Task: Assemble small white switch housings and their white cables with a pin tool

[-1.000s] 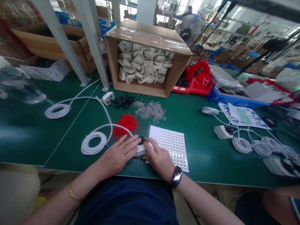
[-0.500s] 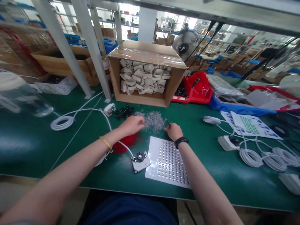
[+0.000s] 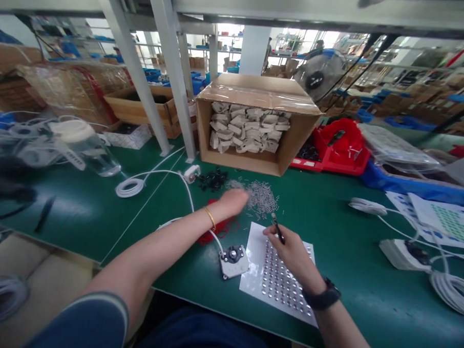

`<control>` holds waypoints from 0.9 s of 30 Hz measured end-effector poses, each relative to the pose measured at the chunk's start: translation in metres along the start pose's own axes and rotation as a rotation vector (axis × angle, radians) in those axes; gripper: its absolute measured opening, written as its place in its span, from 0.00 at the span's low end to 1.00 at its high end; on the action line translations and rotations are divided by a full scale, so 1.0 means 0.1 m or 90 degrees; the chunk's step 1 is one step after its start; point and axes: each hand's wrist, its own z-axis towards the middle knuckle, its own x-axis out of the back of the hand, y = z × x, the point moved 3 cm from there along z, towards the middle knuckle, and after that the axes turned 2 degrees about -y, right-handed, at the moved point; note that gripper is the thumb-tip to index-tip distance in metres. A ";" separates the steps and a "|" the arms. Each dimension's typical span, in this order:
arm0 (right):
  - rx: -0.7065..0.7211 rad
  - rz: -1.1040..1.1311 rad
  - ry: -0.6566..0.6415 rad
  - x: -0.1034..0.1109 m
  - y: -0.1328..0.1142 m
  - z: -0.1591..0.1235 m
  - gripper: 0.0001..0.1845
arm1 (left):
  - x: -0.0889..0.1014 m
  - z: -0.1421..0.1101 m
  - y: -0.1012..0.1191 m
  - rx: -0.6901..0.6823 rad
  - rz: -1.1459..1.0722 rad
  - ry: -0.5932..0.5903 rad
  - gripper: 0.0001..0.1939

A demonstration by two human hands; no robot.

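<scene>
My left hand (image 3: 234, 201) is over the left edge of a pile of small silvery pins or screws (image 3: 264, 197). Motion smears its fingers, so whatever they hold is hidden. Closed round a slim black tool (image 3: 278, 230) with a pale tip, my right hand (image 3: 290, 251) is above a white sheet (image 3: 253, 270) covered with rows of shiny round domes. The tool points up toward the pile. Left of the sheet lies a white housing with a black fitting (image 3: 234, 262), joined to a white cable. Red strands (image 3: 224, 229) lie partly under my left forearm.
A cardboard box (image 3: 255, 167) of white plastic parts stands behind the pile. Small black parts (image 3: 213, 179) and a white plug-like piece (image 3: 192, 173) sit to the left. Red bins (image 3: 344, 153) and coiled white cables (image 3: 453, 291) are on the right; a clear jug (image 3: 89, 147) stands far left.
The view has swung left, so the bench appears further right. My right hand has drawn back from the pile to above the sheet with the tool. My left hand stays by the pile.
</scene>
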 end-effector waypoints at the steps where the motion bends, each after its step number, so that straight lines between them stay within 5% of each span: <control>1: -0.013 0.066 -0.038 -0.10 -0.05 -0.07 0.11 | 0.00 0.01 0.00 0.001 -0.014 0.006 0.10; 4: -0.070 0.244 -0.139 -0.34 -0.17 -0.19 0.12 | 0.06 0.01 0.02 -0.003 -0.078 0.045 0.07; 7: -0.079 0.326 -0.143 -0.43 -0.21 -0.18 0.13 | 0.24 -0.04 0.01 0.005 -0.183 0.129 0.03; 10: -0.063 0.266 -0.110 -0.44 -0.16 -0.12 0.11 | 0.43 -0.24 -0.01 0.048 -0.317 0.247 0.07; 13: -0.008 0.147 -0.056 -0.40 -0.12 -0.05 0.06 | 0.49 -0.69 -0.02 0.112 -0.454 0.349 0.09; 20: 0.046 0.099 -0.114 -0.48 -0.20 -0.02 0.07 | -0.01 -1.87 -0.03 0.318 -1.032 0.410 0.13; 27: 0.145 -0.108 -0.050 -0.54 -0.23 -0.10 0.09 | -0.32 -1.96 -0.01 0.346 -1.024 0.369 0.17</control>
